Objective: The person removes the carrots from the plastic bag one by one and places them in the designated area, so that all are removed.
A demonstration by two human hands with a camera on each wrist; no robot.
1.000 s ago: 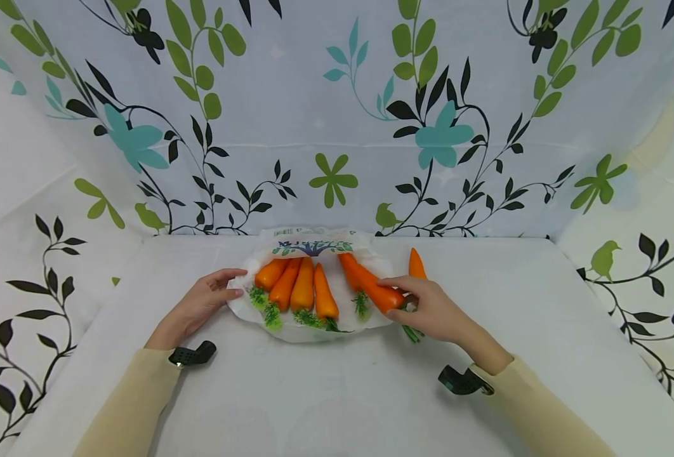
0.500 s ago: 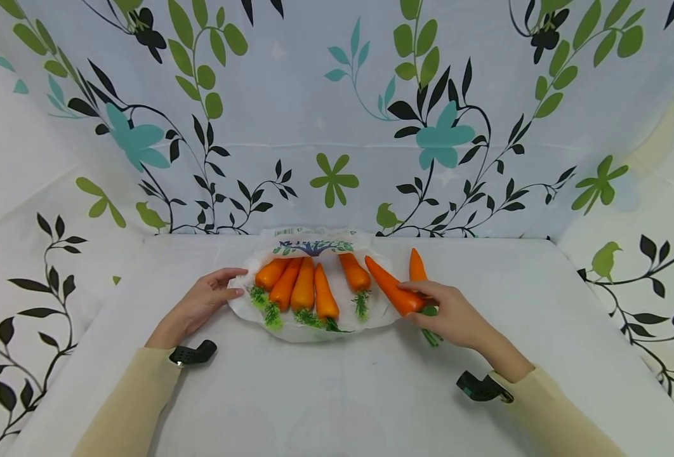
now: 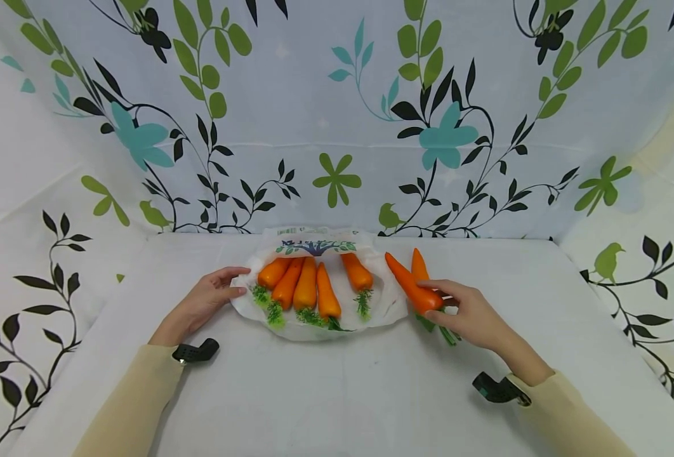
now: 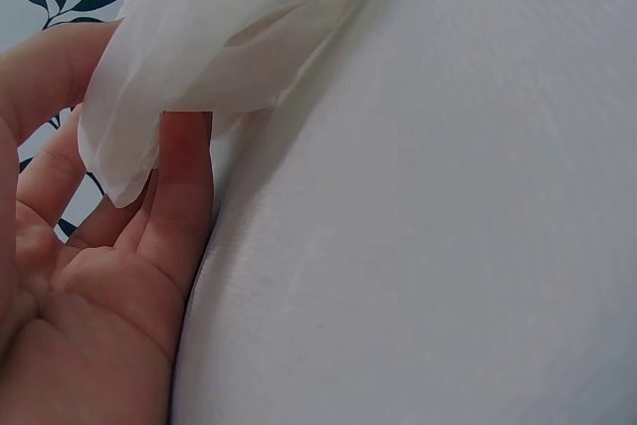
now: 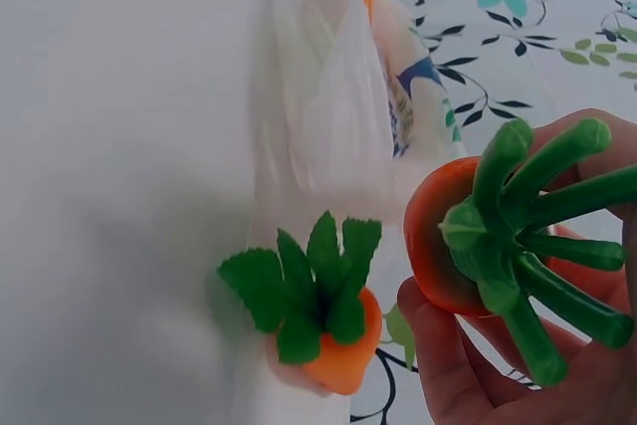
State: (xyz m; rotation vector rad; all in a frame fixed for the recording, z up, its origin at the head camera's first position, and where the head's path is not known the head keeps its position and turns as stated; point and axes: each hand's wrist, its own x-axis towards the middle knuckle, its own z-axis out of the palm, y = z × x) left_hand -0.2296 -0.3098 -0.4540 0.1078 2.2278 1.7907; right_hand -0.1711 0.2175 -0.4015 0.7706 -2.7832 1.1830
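Note:
My right hand (image 3: 468,314) grips an orange toy carrot (image 3: 410,282) by its thick end, just right of a white plastic bag (image 3: 385,308). Green stems (image 5: 537,216) stick out of that carrot in the right wrist view. Beside it, partly hidden, a second carrot (image 3: 419,261) with leafy green lies on the table. At the bag's left edge, my left hand (image 3: 208,298) holds the thin plastic (image 4: 189,57) between thumb and fingers. Several carrots (image 3: 304,289) with feathery tops lie in the bag's open mouth, and one carrot (image 3: 356,273) sits apart at its right.
A white-covered table (image 3: 325,393) spreads under everything. Behind it hangs a patterned cloth (image 3: 291,114) with leaves and flowers. Black wrist cameras (image 3: 197,351) sit at both sleeves.
My right hand has drawn the carrot rightward, out of the bag's mouth and beside the carrot lying on the table. The left hand stays at the bag's edge.

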